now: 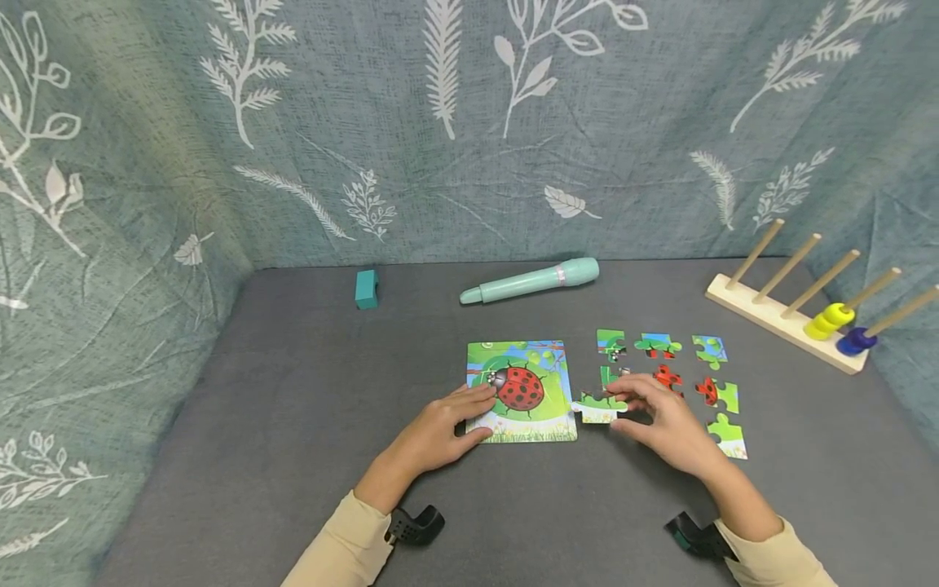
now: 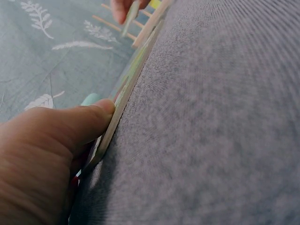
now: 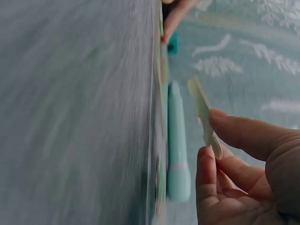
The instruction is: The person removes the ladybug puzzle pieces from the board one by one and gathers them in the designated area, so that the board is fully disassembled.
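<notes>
A square ladybug puzzle board [image 1: 553, 359] lies on the dark table. My left hand [image 1: 443, 428] rests on its left edge, fingers laid across the picture and the thumb near the lower left corner. In the left wrist view the thumb [image 2: 91, 123] touches the board's rim. My right hand [image 1: 671, 428] pinches a puzzle piece [image 1: 600, 414] with green and white flowers, just right of the board. The right wrist view shows that piece [image 3: 204, 115] between thumb and fingers, raised off the table. Several loose pieces lie around the right hand, one ladybug piece [image 1: 707, 390] beside it.
Behind the board lies a mint-green microphone-shaped toy [image 1: 524, 283]. A teal block [image 1: 366, 289] stands at the back left. At the right is a wooden peg stand [image 1: 763, 308] with yellow and dark blue beads. A leaf-patterned curtain [image 1: 396, 187] hangs behind the table.
</notes>
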Motion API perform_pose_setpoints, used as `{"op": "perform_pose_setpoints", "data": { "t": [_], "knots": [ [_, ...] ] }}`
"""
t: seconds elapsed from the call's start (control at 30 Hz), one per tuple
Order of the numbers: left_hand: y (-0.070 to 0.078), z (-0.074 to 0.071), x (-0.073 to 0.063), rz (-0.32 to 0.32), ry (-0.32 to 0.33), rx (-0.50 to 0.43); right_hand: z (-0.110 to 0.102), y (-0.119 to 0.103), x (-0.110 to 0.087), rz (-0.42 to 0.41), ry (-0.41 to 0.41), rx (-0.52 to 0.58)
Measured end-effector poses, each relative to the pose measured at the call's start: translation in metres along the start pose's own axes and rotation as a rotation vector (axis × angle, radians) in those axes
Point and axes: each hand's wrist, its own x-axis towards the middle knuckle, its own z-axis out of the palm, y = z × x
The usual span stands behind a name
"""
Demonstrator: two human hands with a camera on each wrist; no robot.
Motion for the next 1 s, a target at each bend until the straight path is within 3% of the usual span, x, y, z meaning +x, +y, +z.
{"op": "perform_pose_setpoints", "data": {
  "t": [0.23, 0.43, 0.77, 1.0],
  "knots": [
    [0.0, 0.001, 0.001, -0.002, -0.01, -0.018, -0.027, 0.016, -0.027, 0.024, 0.038, 0.038],
    [-0.001, 0.001, 0.0, -0.015, -0.015, -0.018, -0.043, 0.027, -0.049, 0.081, 0.044, -0.02],
    [-0.003, 0.001, 0.001, -0.017, -0.015, -0.004, -0.045, 0.035, -0.055, -0.054, 0.115, -0.301],
    [-0.002, 0.002, 0.0, -0.004, -0.007, -0.002, -0.045, 0.036, -0.056, -0.07, 0.131, -0.371]
  ]
}}
